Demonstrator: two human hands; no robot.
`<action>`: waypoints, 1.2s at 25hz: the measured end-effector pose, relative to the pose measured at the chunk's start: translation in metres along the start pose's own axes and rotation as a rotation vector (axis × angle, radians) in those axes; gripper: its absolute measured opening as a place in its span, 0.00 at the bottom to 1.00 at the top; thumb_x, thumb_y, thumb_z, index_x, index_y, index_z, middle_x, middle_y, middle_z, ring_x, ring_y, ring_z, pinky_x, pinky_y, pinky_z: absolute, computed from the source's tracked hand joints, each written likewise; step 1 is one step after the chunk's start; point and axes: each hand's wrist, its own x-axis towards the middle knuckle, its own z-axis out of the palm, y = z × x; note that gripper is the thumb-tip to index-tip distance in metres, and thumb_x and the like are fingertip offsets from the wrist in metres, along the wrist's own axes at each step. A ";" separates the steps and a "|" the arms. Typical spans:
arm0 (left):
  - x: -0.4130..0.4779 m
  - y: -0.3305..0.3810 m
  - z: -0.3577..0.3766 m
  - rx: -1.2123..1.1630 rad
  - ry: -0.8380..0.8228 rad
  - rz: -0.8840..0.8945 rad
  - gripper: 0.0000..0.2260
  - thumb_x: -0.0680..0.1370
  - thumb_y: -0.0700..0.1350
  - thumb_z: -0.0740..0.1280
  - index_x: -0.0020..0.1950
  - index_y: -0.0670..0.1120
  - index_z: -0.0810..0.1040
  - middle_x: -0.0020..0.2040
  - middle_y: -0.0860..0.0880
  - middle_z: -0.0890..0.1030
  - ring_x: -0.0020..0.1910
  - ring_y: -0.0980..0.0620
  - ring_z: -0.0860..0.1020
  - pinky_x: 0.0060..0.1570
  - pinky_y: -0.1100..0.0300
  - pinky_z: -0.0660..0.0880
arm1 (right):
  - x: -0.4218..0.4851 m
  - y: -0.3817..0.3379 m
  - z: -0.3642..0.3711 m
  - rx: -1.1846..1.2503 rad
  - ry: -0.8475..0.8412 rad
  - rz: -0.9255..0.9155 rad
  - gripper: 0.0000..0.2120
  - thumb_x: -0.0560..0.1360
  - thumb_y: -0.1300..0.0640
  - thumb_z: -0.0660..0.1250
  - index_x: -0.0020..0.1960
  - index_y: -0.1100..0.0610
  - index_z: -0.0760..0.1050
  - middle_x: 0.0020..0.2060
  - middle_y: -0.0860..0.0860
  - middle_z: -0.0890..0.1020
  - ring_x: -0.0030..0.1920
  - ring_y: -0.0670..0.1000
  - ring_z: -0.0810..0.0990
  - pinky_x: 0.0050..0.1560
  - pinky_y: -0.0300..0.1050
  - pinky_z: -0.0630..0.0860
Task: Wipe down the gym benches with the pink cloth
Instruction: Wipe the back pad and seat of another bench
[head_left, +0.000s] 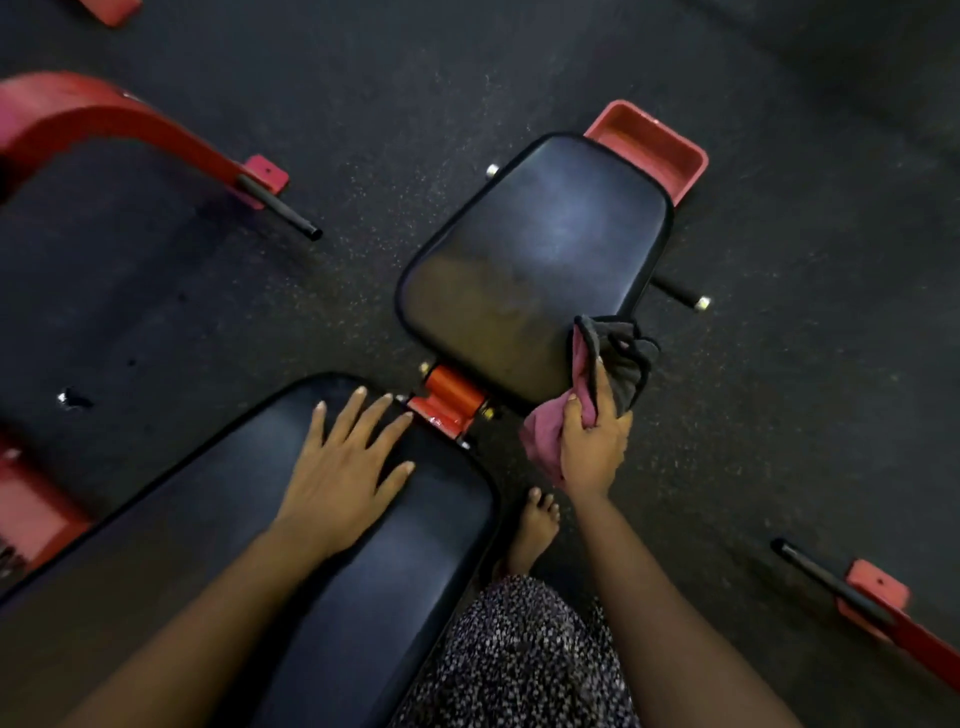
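Patterned garment (519, 660) at the bottom edge, with a bare foot (535, 530) just past it on the dark floor (260, 291). On the far end of the long bench pad (363, 597), left hand (345, 467) lying flat, fingers straight and spread, tips near the pad's far edge. Beside the near right corner of the seat pad (535, 249), right hand (592, 447), fingers curled round the pink cloth (543, 439), bunched with dark grey fabric (623, 364) draped against that corner. Between the two pads, red hinge (452, 397). At the seat pad's far end, red tray (654, 150).
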 end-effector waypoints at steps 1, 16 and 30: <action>-0.018 -0.008 0.005 0.029 -0.010 -0.015 0.26 0.78 0.60 0.47 0.67 0.48 0.73 0.66 0.45 0.75 0.68 0.42 0.70 0.66 0.40 0.61 | -0.010 0.002 0.006 0.027 0.025 0.002 0.25 0.76 0.54 0.63 0.71 0.42 0.62 0.72 0.63 0.59 0.67 0.62 0.67 0.62 0.48 0.67; -0.034 -0.012 0.006 0.006 0.029 -0.063 0.31 0.75 0.63 0.42 0.72 0.53 0.64 0.73 0.49 0.65 0.75 0.48 0.58 0.72 0.47 0.45 | -0.081 -0.013 0.010 -0.013 -0.103 0.071 0.25 0.74 0.62 0.64 0.68 0.45 0.69 0.64 0.56 0.72 0.64 0.58 0.71 0.63 0.50 0.67; -0.041 0.006 0.005 -0.070 0.054 -0.233 0.38 0.69 0.64 0.31 0.75 0.54 0.54 0.77 0.51 0.55 0.77 0.49 0.47 0.73 0.48 0.36 | 0.032 -0.046 -0.007 -1.594 -0.552 -1.834 0.16 0.57 0.45 0.75 0.43 0.46 0.84 0.68 0.51 0.73 0.67 0.60 0.71 0.65 0.67 0.61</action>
